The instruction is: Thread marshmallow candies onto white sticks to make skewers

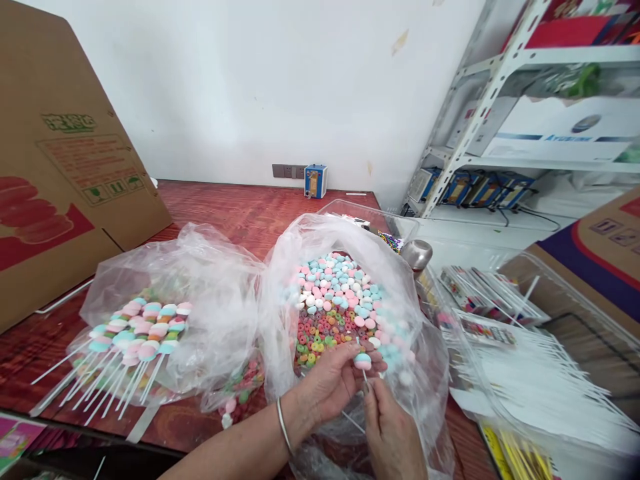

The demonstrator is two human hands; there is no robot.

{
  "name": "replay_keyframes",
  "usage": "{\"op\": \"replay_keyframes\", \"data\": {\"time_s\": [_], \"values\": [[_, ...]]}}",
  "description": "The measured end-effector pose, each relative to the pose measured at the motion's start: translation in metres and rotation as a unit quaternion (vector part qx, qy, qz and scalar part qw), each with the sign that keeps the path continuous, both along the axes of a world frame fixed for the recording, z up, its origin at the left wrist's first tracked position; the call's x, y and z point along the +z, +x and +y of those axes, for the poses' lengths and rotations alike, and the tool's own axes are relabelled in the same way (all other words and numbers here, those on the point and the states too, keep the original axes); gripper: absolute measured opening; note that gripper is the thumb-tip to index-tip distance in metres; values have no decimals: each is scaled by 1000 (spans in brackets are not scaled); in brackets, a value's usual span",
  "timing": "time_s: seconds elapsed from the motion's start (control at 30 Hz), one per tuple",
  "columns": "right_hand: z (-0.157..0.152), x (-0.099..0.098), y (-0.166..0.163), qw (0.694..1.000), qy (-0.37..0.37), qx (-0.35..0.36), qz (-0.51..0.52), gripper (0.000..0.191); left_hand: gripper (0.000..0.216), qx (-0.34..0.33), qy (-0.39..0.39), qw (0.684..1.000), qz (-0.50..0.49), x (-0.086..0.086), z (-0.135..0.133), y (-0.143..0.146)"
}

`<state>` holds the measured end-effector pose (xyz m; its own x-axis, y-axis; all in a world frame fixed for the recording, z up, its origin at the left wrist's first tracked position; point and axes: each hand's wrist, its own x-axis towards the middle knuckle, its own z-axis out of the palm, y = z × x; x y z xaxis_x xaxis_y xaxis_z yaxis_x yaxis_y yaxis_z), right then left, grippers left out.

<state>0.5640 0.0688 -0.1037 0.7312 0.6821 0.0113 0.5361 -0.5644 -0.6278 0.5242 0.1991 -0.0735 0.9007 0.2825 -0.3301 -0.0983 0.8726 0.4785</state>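
Observation:
My left hand point(330, 383), with a bangle at its wrist, holds a blue, white and pink marshmallow point(363, 362) between thumb and fingers. Under it, my right hand point(393, 427) pinches a thin white stick point(365, 379) that meets the marshmallow from below. How deep the stick goes in is hidden. Just beyond both hands lies an open clear plastic bag point(420, 333) with loose pastel marshmallows point(333, 283) at the back and ring gummies point(320, 330) in front. Another white stick point(353, 422) lies beneath my hands.
Finished-looking candy skewers point(140, 330) lie on a plastic bag at the left, sticks toward me. A large cardboard box point(65, 147) stands behind them. On the right, a clear bin point(480, 373) holds many white sticks point(550, 380). A metal shelf point(480, 113) rises behind it.

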Motion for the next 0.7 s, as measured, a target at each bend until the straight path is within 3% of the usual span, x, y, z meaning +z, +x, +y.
{"op": "replay_keyframes", "data": {"time_s": [0.1, 0.17, 0.2, 0.27, 0.33, 0.37, 0.4, 0.47, 0.53, 0.57, 0.63, 0.7], "values": [[12, 5, -1, 995, 67, -38, 57, 45, 23, 10, 4, 1000, -8, -4, -12, -1], [23, 8, -1, 976, 145, -63, 149, 45, 23, 26, 28, 999, -15, -8, -16, -2], [29, 8, -1, 953, 192, -78, 219, 46, 23, 36, 49, 998, -13, -10, -15, -2], [40, 9, 1, 879, 270, -99, 381, 48, 26, 40, 128, 991, 16, -13, -6, -1], [47, 8, 4, 803, 304, -109, 501, 51, 28, 39, 285, 955, 76, -13, 13, 3], [49, 7, 6, 782, 310, -108, 529, 52, 29, 44, 391, 913, 108, -12, 25, 5], [51, 6, 8, 775, 312, -107, 539, 52, 28, 51, 505, 851, 135, -10, 38, 9], [50, 4, 13, 781, 317, -115, 525, 53, 24, 70, 706, 681, 182, -8, 65, 17], [48, 0, 18, 789, 325, -126, 506, 52, 20, 61, 820, 516, 239, -9, 87, 27], [47, -2, 20, 790, 327, -128, 502, 51, 17, 46, 848, 456, 267, -11, 94, 31], [45, -6, 23, 794, 322, -127, 499, 49, 14, 20, 873, 383, 301, -16, 104, 37], [44, -9, 25, 799, 312, -123, 498, 49, 11, 14, 886, 359, 293, -20, 107, 40]]}}
